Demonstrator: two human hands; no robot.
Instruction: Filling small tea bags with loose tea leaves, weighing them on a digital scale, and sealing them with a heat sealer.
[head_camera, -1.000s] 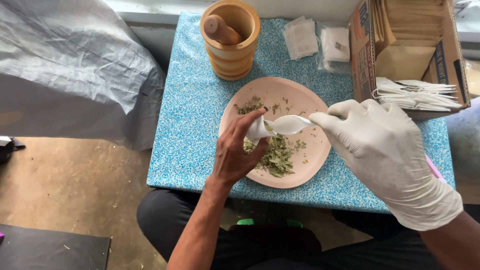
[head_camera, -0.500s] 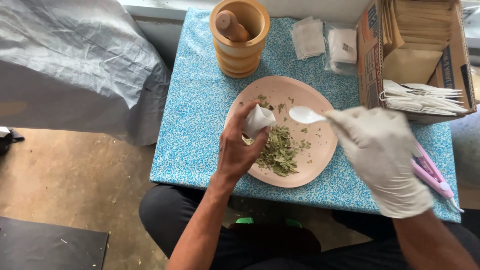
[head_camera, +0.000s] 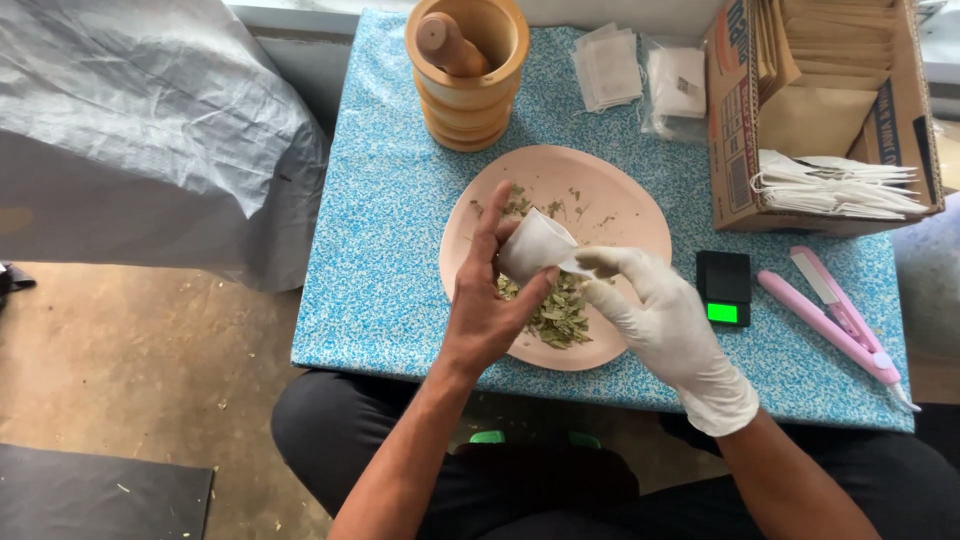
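Spoon's gone, both hands on the sachet now

A second ago the gloved right hand (head_camera: 668, 322) had a white spoon over the plate (head_camera: 640, 215); now that spoon is out of sight and its fingers pinch the edge of the small white sachet (head_camera: 533, 245), which the bare left hand (head_camera: 490, 300) grips from the other side, just above the plate. Under both hands sits a heap of dry, flaky green leaves (head_camera: 560, 312) on the smooth pink round plate. Beyond the hands: a ribbed wooden mortar (head_camera: 468, 85). Right of the gloved hand: a black pocket scale (head_camera: 724, 287) and a pink sealer (head_camera: 835, 322) on the speckled blue worktop (head_camera: 380, 250).
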